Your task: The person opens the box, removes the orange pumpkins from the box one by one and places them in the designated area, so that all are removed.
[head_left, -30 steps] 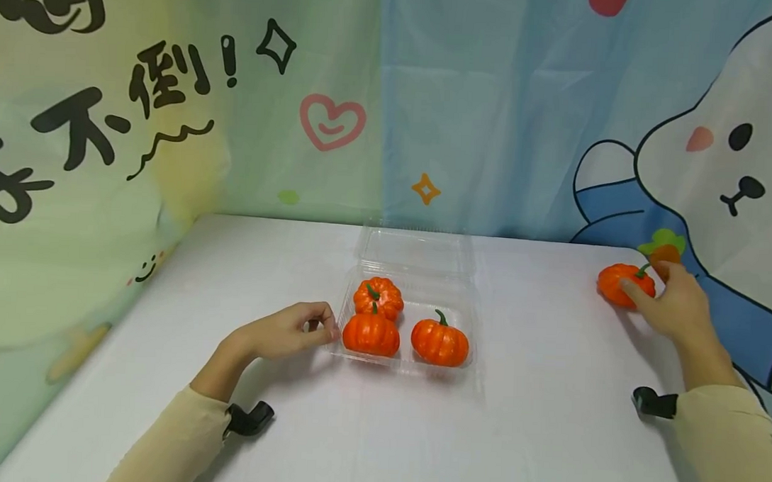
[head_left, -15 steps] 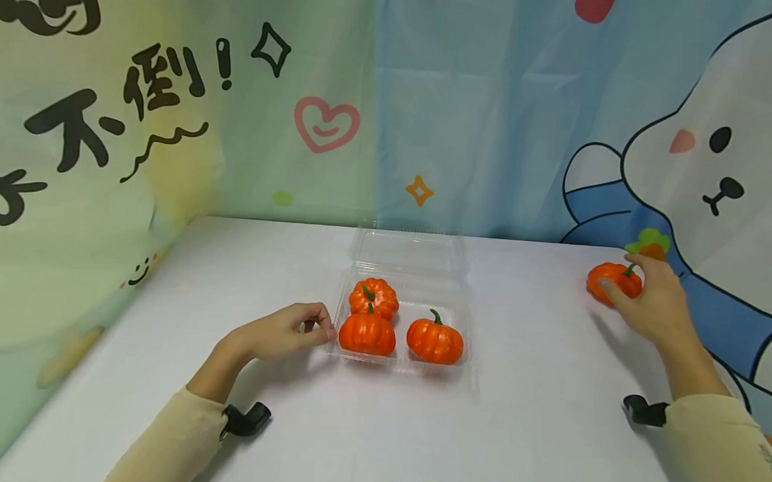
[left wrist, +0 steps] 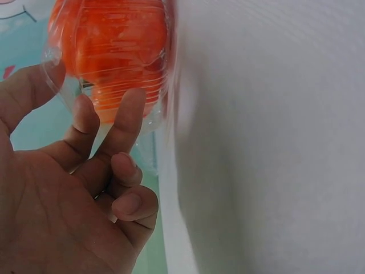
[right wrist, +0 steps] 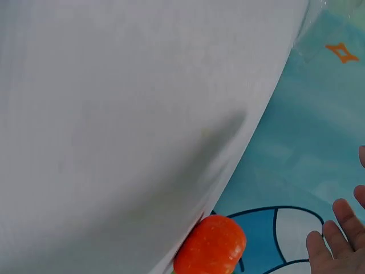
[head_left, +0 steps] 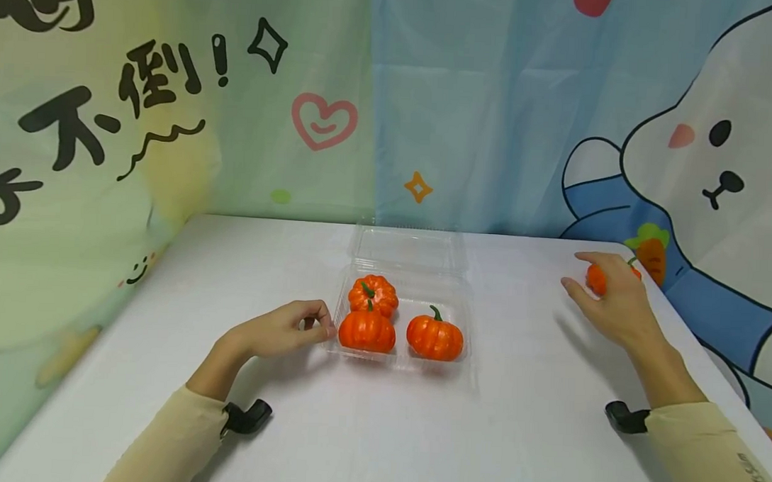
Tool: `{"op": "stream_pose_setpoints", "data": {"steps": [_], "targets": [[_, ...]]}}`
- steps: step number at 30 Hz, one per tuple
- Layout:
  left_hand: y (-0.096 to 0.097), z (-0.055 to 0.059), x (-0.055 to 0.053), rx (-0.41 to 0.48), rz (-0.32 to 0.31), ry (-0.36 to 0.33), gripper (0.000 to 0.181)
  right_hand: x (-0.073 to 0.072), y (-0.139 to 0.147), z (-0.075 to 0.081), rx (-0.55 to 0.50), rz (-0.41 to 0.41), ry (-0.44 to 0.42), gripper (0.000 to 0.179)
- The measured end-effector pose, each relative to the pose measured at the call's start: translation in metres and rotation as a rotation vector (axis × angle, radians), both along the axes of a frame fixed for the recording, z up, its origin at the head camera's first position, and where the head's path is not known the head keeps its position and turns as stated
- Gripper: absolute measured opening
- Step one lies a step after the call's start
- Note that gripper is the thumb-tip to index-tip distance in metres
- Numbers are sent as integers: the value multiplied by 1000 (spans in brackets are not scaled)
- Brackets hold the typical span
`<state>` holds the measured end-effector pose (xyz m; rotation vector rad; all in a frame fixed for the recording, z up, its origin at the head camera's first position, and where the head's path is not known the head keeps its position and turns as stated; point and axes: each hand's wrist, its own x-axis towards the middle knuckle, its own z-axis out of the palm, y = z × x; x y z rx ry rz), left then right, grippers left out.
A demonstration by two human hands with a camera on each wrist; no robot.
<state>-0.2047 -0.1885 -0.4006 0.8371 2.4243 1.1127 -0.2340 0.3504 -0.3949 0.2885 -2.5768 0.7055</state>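
A clear plastic clamshell box [head_left: 399,362] stands on the white table, its lid [head_left: 408,249] folded back. Its left half holds two small orange pumpkins, a rear pumpkin [head_left: 373,294] and a front pumpkin [head_left: 366,331]; another pumpkin [head_left: 435,337] lies in the right half. My left hand [head_left: 283,329] pinches the box's left rim; in the left wrist view the thumb [left wrist: 54,74] and fingertips meet the ribbed plastic. Far right, a loose pumpkin [head_left: 595,278] sits partly hidden behind my right hand [head_left: 613,306]. That hand's fingers are spread and hold nothing; in the right wrist view the pumpkin [right wrist: 211,245] is apart from them.
A printed curtain [head_left: 454,116] hangs along the table's back edge and down both sides. White table surface [head_left: 523,331] lies between the box and my right hand. Black wrist cameras [head_left: 248,416] sit at both sleeves.
My right hand held the loose pumpkin at the far right, then let go and moved left of it. The left hand and the box have stayed in place.
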Motion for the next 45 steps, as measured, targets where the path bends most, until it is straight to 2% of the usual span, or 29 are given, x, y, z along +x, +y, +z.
{"op": "stream_pose_setpoints", "data": {"steps": [6,13,21,27,38,45], "targets": [[1,-3,0,8,4,-4,9,3,-14,2,23,53,-2,49],[0,-3,-1,7,-2,-9,9,10,-36,8,55,158,76,40],[-1,-1,-3,14,-4,-12,11,15,-62,15,-19,265,58,43],[-1,-1,-3,14,-5,-13,12,15,-78,14,-10,346,-18,48],[-2,0,-3,4,-2,-12,12,10,-104,23,33,527,-164,58],[-2,0,-1,13,-11,-5,12,11,-117,16,24,604,-196,58]]}}
